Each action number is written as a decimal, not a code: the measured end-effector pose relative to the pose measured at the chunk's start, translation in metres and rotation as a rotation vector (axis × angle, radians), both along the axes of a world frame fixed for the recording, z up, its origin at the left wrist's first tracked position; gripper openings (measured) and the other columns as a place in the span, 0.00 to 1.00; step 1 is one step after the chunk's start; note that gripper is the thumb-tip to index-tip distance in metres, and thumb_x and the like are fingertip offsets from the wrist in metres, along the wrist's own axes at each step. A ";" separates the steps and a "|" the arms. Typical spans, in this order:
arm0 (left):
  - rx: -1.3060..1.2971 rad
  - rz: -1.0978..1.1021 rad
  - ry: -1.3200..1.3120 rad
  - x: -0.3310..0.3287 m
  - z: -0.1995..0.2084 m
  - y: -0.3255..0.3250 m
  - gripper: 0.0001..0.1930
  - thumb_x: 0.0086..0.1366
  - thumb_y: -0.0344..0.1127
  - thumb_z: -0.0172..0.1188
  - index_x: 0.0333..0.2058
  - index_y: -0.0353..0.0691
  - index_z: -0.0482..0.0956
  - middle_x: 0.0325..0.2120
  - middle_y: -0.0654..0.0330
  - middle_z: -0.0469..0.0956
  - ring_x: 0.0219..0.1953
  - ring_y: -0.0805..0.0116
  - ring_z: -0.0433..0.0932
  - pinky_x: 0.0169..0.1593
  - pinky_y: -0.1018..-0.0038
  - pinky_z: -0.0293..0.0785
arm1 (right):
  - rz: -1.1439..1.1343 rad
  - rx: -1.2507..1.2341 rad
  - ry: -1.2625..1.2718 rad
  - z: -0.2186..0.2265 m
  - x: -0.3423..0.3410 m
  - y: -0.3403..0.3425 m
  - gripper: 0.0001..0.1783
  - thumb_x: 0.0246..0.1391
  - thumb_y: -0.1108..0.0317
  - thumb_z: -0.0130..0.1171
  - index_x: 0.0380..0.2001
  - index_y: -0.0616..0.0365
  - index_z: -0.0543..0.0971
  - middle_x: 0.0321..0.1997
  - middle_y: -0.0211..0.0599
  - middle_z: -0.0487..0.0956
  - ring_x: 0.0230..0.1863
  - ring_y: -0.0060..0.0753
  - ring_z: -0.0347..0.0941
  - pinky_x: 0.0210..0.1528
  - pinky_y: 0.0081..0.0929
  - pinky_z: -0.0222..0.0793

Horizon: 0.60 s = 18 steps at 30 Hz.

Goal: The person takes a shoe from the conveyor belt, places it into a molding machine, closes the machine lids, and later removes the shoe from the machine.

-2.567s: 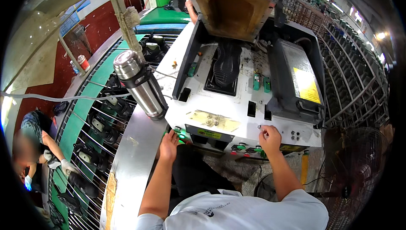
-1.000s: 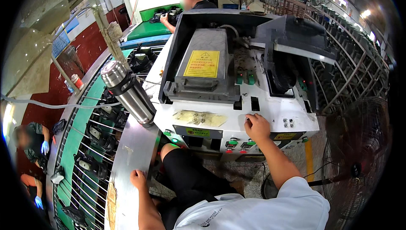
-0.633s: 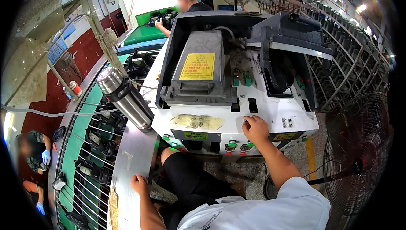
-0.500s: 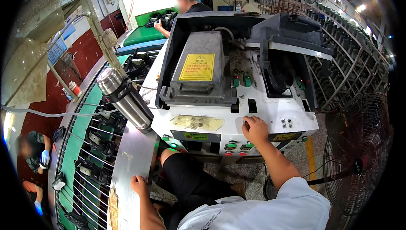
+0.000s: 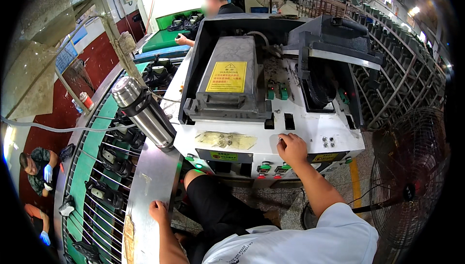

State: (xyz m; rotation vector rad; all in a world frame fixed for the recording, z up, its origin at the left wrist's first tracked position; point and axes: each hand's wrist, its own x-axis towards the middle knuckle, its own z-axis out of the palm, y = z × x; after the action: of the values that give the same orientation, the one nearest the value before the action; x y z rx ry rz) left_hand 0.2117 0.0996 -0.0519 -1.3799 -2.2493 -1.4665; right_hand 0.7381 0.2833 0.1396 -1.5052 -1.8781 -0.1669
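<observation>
My right hand (image 5: 292,148) rests on the front edge of the white machine's top (image 5: 271,138), fingers curled in and nothing visible in them. On the right edge of a steel ledge (image 5: 150,174) lies my left hand (image 5: 158,210), loosely closed and seemingly without anything in it. Ahead of me the machine carries a grey box-shaped cover (image 5: 227,63) with a yellow warning label. To its right a dark hinged cover (image 5: 334,38) stands raised over an opening with a black shoe-like form (image 5: 319,89). Green and red buttons (image 5: 264,167) line the front panel below my right hand.
A steel thermos (image 5: 144,113) stands on the ledge. Left of it runs a roller conveyor (image 5: 92,167) with several black shoes (image 5: 114,160). A large fan (image 5: 409,186) stands at right, racks (image 5: 397,65) behind. Co-workers are at far centre (image 5: 227,4) and left (image 5: 36,169).
My hands have stayed in place. The far co-worker's hand has drawn back from the black shoes on the green belt. At left, a co-worker's head and gloved hands have shifted.
</observation>
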 end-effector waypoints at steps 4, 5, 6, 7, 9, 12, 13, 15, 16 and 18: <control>0.003 0.006 -0.057 -0.002 -0.004 0.000 0.12 0.64 0.31 0.51 0.22 0.34 0.70 0.14 0.62 0.69 0.15 0.77 0.68 0.19 0.78 0.68 | 0.003 -0.157 0.088 0.005 0.004 0.002 0.10 0.42 0.68 0.59 0.32 0.53 0.80 0.26 0.35 0.76 0.30 0.43 0.74 0.33 0.37 0.72; -0.002 0.011 -0.062 -0.003 -0.004 -0.003 0.12 0.64 0.31 0.51 0.22 0.34 0.70 0.14 0.62 0.69 0.15 0.76 0.68 0.19 0.78 0.68 | -0.008 -0.100 0.168 0.007 0.005 0.006 0.11 0.41 0.68 0.59 0.33 0.53 0.79 0.27 0.35 0.76 0.32 0.43 0.74 0.34 0.36 0.72; -0.015 -0.001 -0.047 0.001 0.000 -0.002 0.12 0.64 0.31 0.51 0.21 0.34 0.70 0.14 0.62 0.69 0.15 0.76 0.68 0.19 0.78 0.69 | -0.030 -0.038 0.242 0.011 0.011 0.011 0.12 0.41 0.69 0.60 0.34 0.52 0.79 0.28 0.35 0.76 0.33 0.43 0.74 0.35 0.36 0.71; -0.020 0.009 -0.026 0.002 0.002 -0.002 0.13 0.64 0.31 0.51 0.21 0.34 0.70 0.14 0.62 0.69 0.15 0.76 0.68 0.19 0.77 0.69 | -0.043 0.024 0.317 0.016 0.017 0.018 0.13 0.41 0.69 0.60 0.35 0.52 0.79 0.29 0.35 0.76 0.35 0.43 0.74 0.36 0.35 0.71; -0.029 0.028 0.016 0.005 0.005 -0.001 0.14 0.64 0.31 0.51 0.19 0.34 0.69 0.14 0.61 0.69 0.15 0.75 0.68 0.19 0.77 0.69 | -0.149 0.229 0.151 0.028 0.045 0.052 0.21 0.39 0.68 0.61 0.42 0.54 0.76 0.40 0.41 0.74 0.44 0.47 0.71 0.45 0.38 0.68; -0.028 0.037 0.035 0.006 0.009 0.001 0.13 0.63 0.31 0.51 0.19 0.33 0.69 0.14 0.61 0.70 0.15 0.73 0.69 0.20 0.75 0.69 | -0.405 0.326 -0.038 0.066 0.089 0.114 0.38 0.37 0.65 0.64 0.56 0.53 0.67 0.49 0.48 0.71 0.53 0.53 0.65 0.55 0.45 0.61; -0.037 0.048 0.059 0.004 0.008 0.001 0.13 0.63 0.30 0.51 0.19 0.33 0.70 0.14 0.60 0.70 0.15 0.73 0.69 0.20 0.74 0.69 | -0.495 0.281 -0.065 0.075 0.105 0.138 0.41 0.36 0.60 0.64 0.58 0.53 0.65 0.51 0.50 0.70 0.53 0.55 0.65 0.56 0.45 0.61; -0.039 0.079 0.036 0.004 0.003 0.001 0.13 0.62 0.31 0.52 0.19 0.33 0.70 0.14 0.59 0.70 0.16 0.72 0.69 0.21 0.72 0.69 | -0.705 -0.048 -0.058 0.093 0.127 0.183 0.51 0.35 0.48 0.65 0.65 0.46 0.58 0.61 0.54 0.66 0.62 0.59 0.60 0.63 0.48 0.55; -0.033 0.098 -0.005 0.004 0.001 0.000 0.13 0.62 0.31 0.52 0.19 0.32 0.70 0.14 0.58 0.71 0.16 0.70 0.69 0.21 0.70 0.69 | -0.733 -0.267 0.038 0.107 0.134 0.202 0.53 0.35 0.46 0.65 0.66 0.44 0.57 0.63 0.53 0.64 0.64 0.58 0.58 0.65 0.49 0.53; -0.027 0.134 0.021 -0.002 -0.011 -0.004 0.12 0.61 0.31 0.53 0.19 0.32 0.71 0.14 0.57 0.71 0.17 0.68 0.70 0.23 0.68 0.69 | -0.734 -0.553 0.151 0.122 0.144 0.223 0.56 0.34 0.43 0.65 0.67 0.42 0.54 0.67 0.49 0.60 0.68 0.54 0.55 0.66 0.50 0.52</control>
State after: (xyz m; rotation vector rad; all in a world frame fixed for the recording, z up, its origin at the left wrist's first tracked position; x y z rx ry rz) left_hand 0.2099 0.0959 -0.0626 -1.2193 -2.3070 -1.3778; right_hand 0.8816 0.5065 0.2619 -2.4628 -1.2201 0.1471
